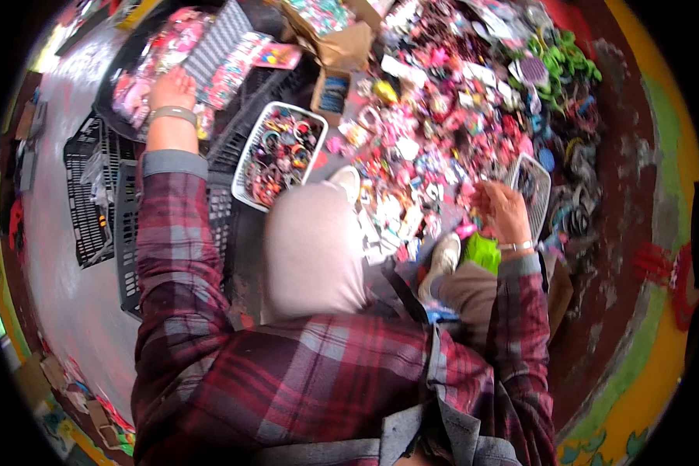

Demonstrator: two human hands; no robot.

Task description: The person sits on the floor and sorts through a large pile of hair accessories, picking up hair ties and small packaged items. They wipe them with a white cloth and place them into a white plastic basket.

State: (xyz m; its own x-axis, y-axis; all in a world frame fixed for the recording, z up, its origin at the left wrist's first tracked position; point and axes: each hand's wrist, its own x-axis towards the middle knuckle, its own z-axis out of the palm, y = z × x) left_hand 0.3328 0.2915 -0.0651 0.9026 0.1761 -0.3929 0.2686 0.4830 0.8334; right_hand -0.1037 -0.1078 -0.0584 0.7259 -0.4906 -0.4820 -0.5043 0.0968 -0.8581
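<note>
Clutter is your main hazard: your right hand (499,208) sits with fingers bunched together over the big heap of small pink, white and multicoloured hair accessories (443,132) on the floor, apparently pinching one small piece, though the view is too blurred for me to say what. Just beside that hand stands a small white wire-mesh basket (537,186) at the heap's right edge; a careless sweep of your wrist could tip it and spill its contents back into the pile. Your left hand (171,89) lies flat, fingers apart, on a stack of pink packaged cards (144,74) at the far left edge of the spread, and leaning on it could slide the packs off the black plastic crates (93,194) below. A white rectangular basket of dark and coloured hair bands (276,151) sits between your arms, near your knee, where shifting your leg could knock it. You are seated on a worn, reddish painted concrete floor (637,155), with a brightly painted wall curving along the right.
</note>
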